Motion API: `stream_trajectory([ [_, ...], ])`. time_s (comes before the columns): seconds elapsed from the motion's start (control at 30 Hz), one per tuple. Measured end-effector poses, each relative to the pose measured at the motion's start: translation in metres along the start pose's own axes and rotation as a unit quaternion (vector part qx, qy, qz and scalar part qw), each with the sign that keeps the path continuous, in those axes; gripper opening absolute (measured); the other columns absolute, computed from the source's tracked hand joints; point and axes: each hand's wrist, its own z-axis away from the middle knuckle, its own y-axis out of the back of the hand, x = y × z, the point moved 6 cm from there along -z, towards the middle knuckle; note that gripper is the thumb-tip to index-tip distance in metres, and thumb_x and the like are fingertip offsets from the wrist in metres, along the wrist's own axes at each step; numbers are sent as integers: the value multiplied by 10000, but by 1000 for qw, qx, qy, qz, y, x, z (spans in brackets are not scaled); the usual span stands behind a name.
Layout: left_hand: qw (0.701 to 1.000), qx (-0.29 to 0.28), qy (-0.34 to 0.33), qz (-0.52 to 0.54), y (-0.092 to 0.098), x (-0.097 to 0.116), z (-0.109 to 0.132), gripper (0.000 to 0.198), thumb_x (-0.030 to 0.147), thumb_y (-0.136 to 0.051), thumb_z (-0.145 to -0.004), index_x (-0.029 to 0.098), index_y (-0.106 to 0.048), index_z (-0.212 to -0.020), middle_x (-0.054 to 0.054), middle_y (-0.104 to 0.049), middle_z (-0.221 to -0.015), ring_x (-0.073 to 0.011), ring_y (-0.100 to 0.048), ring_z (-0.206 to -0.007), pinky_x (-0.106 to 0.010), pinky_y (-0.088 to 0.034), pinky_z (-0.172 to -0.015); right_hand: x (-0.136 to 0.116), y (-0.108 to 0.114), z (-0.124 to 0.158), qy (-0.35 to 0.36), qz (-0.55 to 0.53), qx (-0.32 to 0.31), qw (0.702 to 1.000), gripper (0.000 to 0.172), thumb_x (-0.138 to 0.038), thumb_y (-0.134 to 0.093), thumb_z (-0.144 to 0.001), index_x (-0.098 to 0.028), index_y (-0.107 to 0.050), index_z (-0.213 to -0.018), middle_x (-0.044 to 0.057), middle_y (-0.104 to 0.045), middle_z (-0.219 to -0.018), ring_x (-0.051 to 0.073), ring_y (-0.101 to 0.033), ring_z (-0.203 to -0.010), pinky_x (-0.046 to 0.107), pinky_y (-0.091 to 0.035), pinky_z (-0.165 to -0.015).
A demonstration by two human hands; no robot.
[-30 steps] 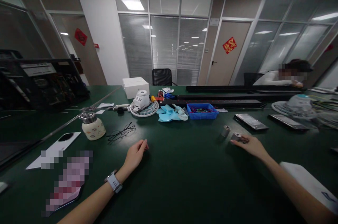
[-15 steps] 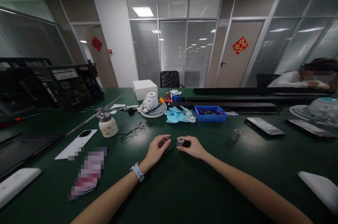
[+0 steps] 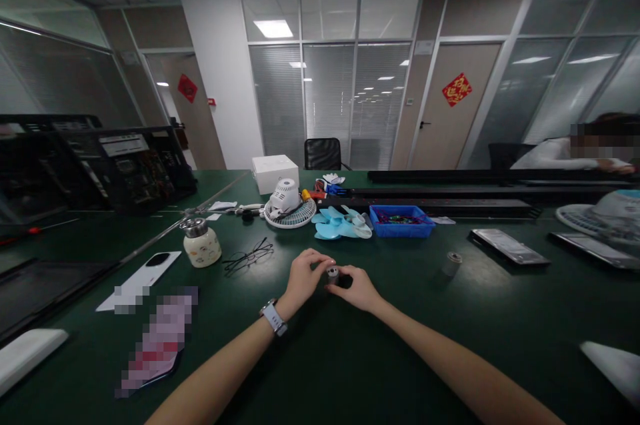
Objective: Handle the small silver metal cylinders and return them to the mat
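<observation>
A small grey metal cylinder [image 3: 333, 275], with dark holes in its top face, stands upright on the green table. My right hand [image 3: 357, 288] grips its side between thumb and fingers. At its upper left rim, the thumb and fingers of my left hand [image 3: 305, 278] come together in a pinch. Whatever lies between those left fingertips, if anything, is too small to make out. A second metal cylinder [image 3: 453, 263] of the same look stands apart, further to the right.
Beyond my hands lie light-blue fan blades [image 3: 340, 223], a blue tray [image 3: 403, 228] of small coloured parts and a white fan part [image 3: 284, 201]. Glasses [image 3: 250, 256] and a cream jar [image 3: 203, 248] are to the left; a hard drive [image 3: 507, 248] is to the right.
My left hand has moved right and its fingertips have closed at the cylinder's top. My right hand and the cylinder sit slightly further left and lower in view. The camera has tilted a little.
</observation>
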Motion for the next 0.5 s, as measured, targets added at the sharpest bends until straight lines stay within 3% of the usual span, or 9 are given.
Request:
stream_trajectory([
  [0.1, 999, 28, 5, -20, 17, -13, 3, 271, 434, -588, -824, 230, -752, -894, -52, -663, -854, -203, -584, -837, -317, -445, -751, -3, 3, 1, -5, -5, -5, 1000, 380, -397, -705, -712, -200, -695, -1037, 52, -702, -944, 214, -620, -878, 336, -468, -794],
  [0.3, 991, -57, 76, -96, 22, -59, 23, 304, 486, -614, -772, 255, -772, -890, -53, -618, -777, -211, -544, -782, -317, -403, -698, -7, 4, 2, -4, -9, -5, 1000, 407, -403, -695, -715, -192, -685, -1063, 64, -695, -1008, 216, -621, -929, 351, -476, -831],
  [0.5, 988, -79, 82, -100, 18, -61, 28, 370, 510, -559, -805, 267, -735, -1022, -50, -620, -828, -201, -549, -786, -308, -407, -707, -2, 13, 8, -20, -5, -6, 1000, 417, -413, -675, -733, -193, -673, -1088, 68, -688, -1048, 219, -621, -962, 363, -478, -857],
])
